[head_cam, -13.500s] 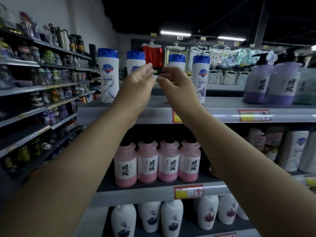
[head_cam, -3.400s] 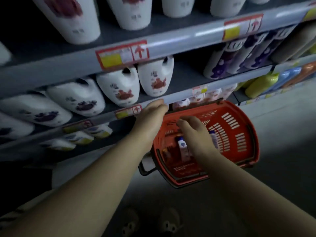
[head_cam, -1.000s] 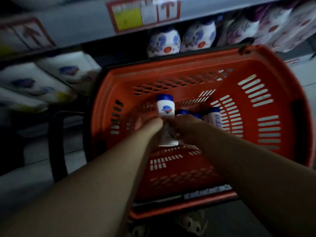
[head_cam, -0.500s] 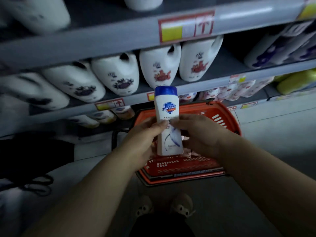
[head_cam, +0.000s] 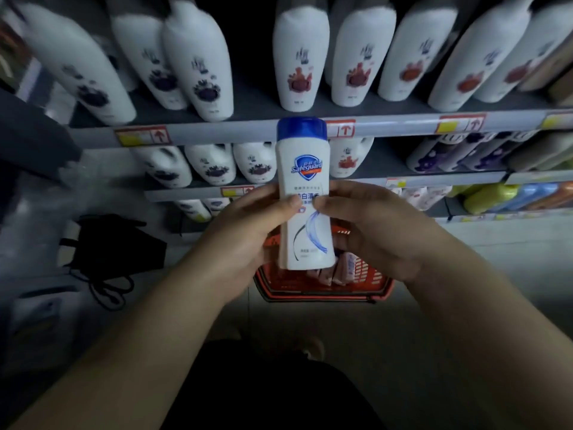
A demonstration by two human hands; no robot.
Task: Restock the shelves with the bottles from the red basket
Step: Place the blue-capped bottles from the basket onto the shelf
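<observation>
Just one bottle point(head_cam: 302, 169), two hands point(head_cam: 245, 234) point(head_cam: 375, 234).

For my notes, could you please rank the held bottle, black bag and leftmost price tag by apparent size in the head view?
1. bottle, though nearest the camera, which inflates it.
2. black bag.
3. price tag, clearly smallest.

Shelf point(head_cam: 217, 131) — narrow gap between white bottles point(head_cam: 300, 57)

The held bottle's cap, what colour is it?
Blue, on a white bottle held by both hands; the head view shows the cap clearly.
</observation>
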